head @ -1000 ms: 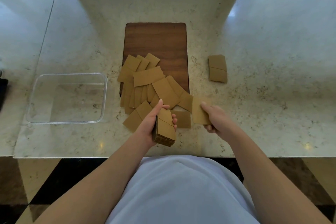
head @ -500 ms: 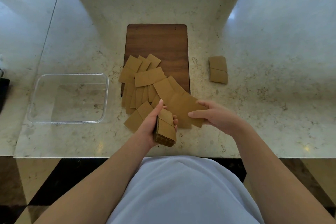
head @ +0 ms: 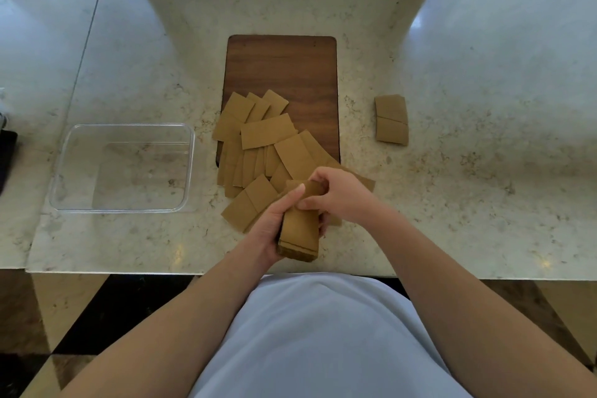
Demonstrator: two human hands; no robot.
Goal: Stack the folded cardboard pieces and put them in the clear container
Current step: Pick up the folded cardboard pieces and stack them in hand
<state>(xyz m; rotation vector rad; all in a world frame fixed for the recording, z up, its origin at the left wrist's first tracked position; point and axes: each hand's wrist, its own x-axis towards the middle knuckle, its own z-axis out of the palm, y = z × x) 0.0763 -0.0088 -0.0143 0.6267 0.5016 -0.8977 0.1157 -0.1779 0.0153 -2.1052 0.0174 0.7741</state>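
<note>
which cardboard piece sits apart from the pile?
The cardboard piece right of the wooden board. It lies alone on the bare counter; all the others overlap in the pile.

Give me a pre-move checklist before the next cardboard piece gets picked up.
1. Stack secure in left hand: ok.
2. New piece seated flush on the stack under right hand: cannot tell, the fingers cover it.
3. Loose pieces within reach on the wooden board: ok.
4. Clear container empty and unobstructed: ok.
5. Stray piece to the right collected: not ok.
</note>
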